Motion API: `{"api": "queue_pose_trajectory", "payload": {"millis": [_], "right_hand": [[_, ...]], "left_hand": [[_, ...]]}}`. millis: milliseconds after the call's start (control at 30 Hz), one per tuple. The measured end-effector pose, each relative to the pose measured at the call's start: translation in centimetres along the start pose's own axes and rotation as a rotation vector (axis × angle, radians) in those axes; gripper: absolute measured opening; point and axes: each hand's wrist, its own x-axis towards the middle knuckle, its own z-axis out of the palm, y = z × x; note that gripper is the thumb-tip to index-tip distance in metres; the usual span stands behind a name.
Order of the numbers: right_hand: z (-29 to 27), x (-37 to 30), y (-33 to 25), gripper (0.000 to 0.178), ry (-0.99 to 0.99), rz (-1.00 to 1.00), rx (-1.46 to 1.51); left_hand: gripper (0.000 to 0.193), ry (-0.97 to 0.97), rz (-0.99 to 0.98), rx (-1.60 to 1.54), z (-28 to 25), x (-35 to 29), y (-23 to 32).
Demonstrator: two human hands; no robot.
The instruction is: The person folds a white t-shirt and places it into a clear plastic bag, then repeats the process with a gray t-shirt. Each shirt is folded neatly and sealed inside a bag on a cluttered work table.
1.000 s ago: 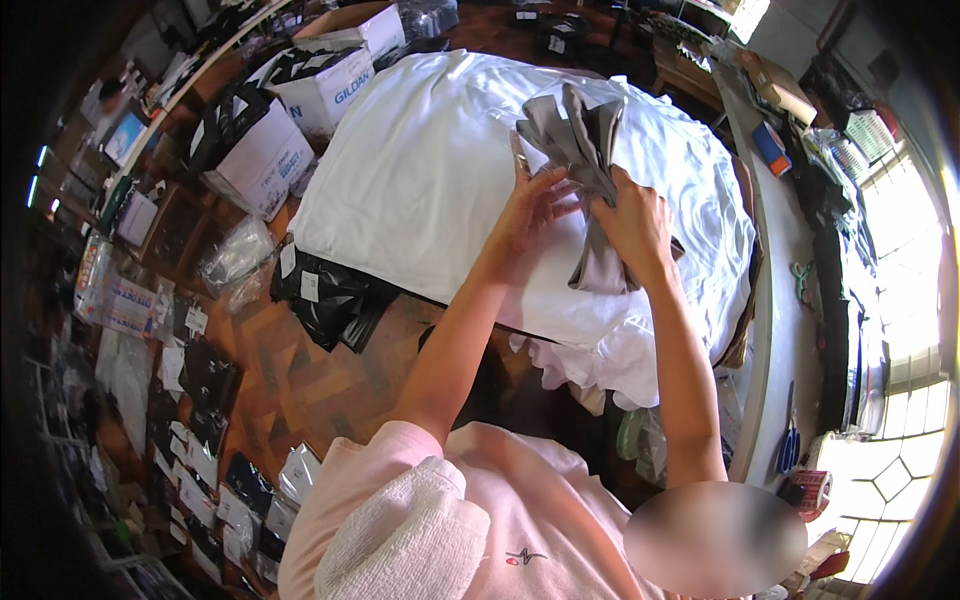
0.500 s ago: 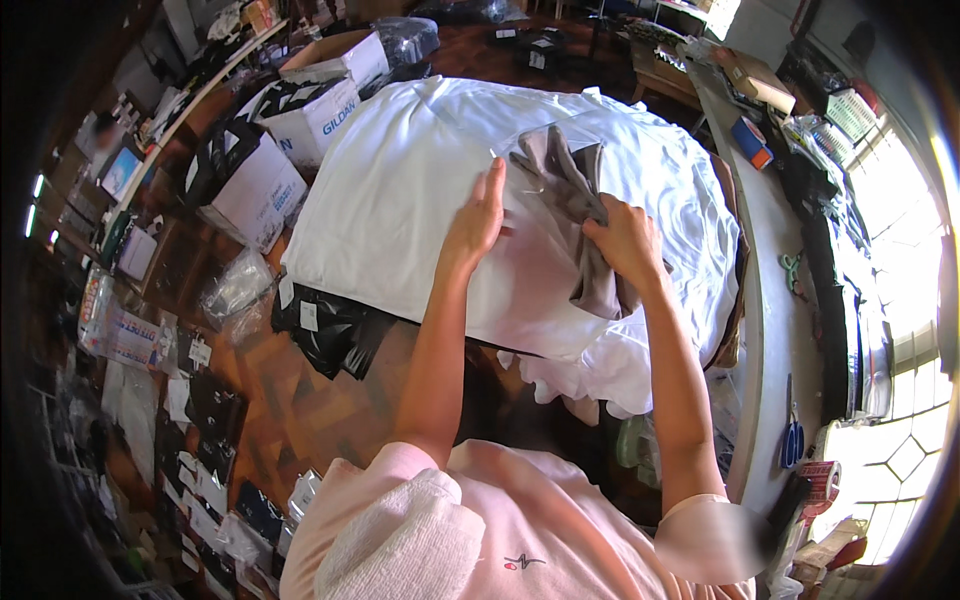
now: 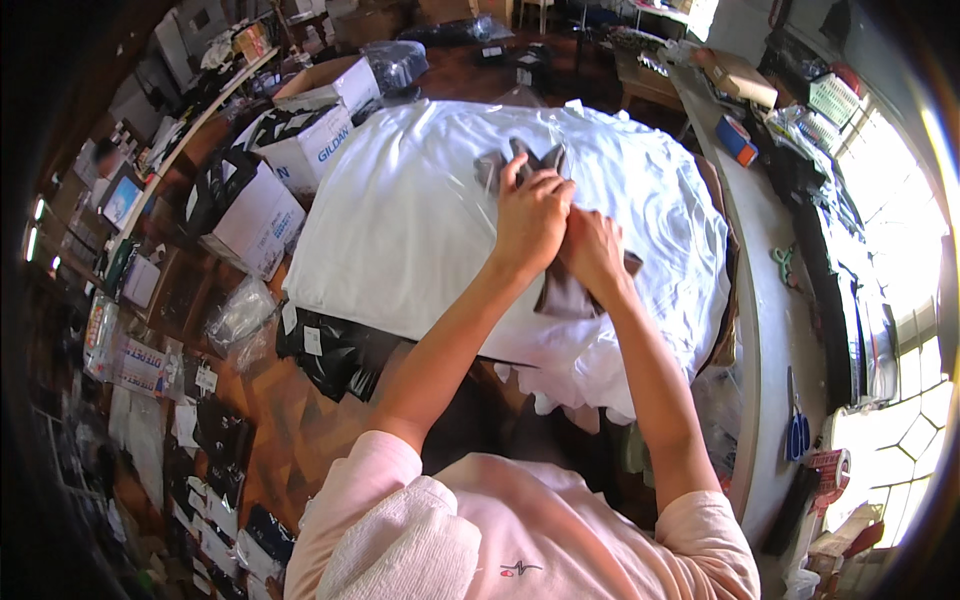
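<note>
A bunched grey-brown cloth (image 3: 568,298) lies on a wide pile of white fabric (image 3: 400,230) in front of me. My left hand (image 3: 533,222) grips its far part, fingers curled over it. Close against the left, my right hand (image 3: 596,255) is closed on the cloth's middle. Folded ends of the cloth stick out beyond my left fingers and below my hands. What lies under my palms is hidden. A sheer, clear film seems to show by the cloth's far end, too faint to make out.
White cartons (image 3: 255,215) with black bags stand on the left. A black plastic bag (image 3: 325,350) pokes out under the pile's near left corner. Along the right runs a long table (image 3: 765,330) with blue-handled scissors (image 3: 797,436), green-handled scissors (image 3: 783,262) and a tape roll (image 3: 828,472).
My left hand has moved right from beside the cloth and taken hold of it. The right hand has shifted slightly left, and the cloth is now bunched more tightly between them.
</note>
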Motion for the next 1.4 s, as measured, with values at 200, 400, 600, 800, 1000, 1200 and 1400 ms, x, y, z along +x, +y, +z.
{"api": "queue_pose_trajectory", "payload": {"millis": [200,400,600,800,1000,1200,1400], "right_hand": [[-4.0,0.3,1.6,0.047,-0.308,0.291,-0.06],[-2.4,-2.0,9.3,0.054,-0.369,0.522,0.034],[-3.0,-4.7,8.9,0.039,-0.39,0.656,0.72],[-1.7,-8.6,4.0,0.027,0.062,0.932,1.911],[1.3,-10.3,0.6,0.024,0.347,0.958,2.092],[3.1,-6.3,-0.1,0.018,0.362,1.011,1.968],[1.5,-7.1,1.6,0.021,0.291,1.008,2.351]], "left_hand": [[0.023,-0.021,-0.145,0.147,-1.5,-3.4,-1.3],[0.051,-0.009,-0.333,-0.034,-4.1,-5.4,-0.5],[0.079,0.111,-1.462,-1.013,-3.3,-7.4,-4.7],[0.089,-0.11,-1.433,-0.812,-2.5,-7.5,-5.3],[0.062,-0.189,-1.408,-0.951,-1.9,-6.4,-4.0],[0.04,-0.147,-1.121,-1.016,-0.5,-6.6,-4.1],[0.057,0.245,-1.508,-2.066,-2.2,-6.2,-5.7]]}}
